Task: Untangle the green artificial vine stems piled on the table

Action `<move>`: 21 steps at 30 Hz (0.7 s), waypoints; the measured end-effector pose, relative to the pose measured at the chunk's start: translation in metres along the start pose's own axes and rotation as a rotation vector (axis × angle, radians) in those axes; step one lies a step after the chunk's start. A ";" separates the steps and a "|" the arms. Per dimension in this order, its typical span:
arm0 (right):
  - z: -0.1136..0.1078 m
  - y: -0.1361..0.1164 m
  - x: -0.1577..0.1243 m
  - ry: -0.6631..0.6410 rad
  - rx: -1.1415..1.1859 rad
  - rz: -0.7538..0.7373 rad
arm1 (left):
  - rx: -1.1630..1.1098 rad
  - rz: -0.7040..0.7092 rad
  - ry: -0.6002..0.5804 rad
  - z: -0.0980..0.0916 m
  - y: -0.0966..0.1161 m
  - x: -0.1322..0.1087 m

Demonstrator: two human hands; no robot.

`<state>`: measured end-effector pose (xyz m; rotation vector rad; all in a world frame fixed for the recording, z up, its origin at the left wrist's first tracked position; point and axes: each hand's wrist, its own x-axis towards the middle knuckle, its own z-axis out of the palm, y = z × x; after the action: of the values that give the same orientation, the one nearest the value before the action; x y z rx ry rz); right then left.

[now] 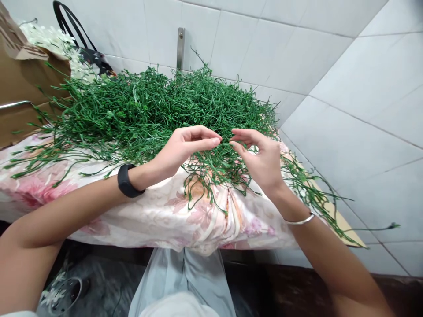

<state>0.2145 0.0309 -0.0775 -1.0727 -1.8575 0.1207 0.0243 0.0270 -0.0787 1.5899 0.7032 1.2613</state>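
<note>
A large heap of thin green artificial stems (142,101) with small budded tips is spread over the cloth-covered table. My left hand (190,143), with a black band on its wrist, is held above the near side of the heap. Its thumb and fingertips come together; whatever may be between them blends into the green behind. Facing it from the right is my right hand (261,156), fingers curved, with a gap between thumb and forefinger and nothing visible in it. Only a small space separates the two sets of fingertips. Loose stems hang down just below them.
A floral cloth (145,215) covers the table. On the left stand a cardboard box (33,83) and white artificial flowers (49,39), with a black-handled bag (94,59) behind. White tiled walls close off the back and right. A perforated basket (66,295) sits below.
</note>
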 end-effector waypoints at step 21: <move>-0.004 -0.011 -0.005 -0.217 0.002 -0.288 | -0.032 0.008 -0.126 0.002 -0.011 -0.001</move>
<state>0.2115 0.0199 -0.0734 -0.8047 -2.1864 0.0723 0.0269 0.0293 -0.0891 1.6315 0.5948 1.1610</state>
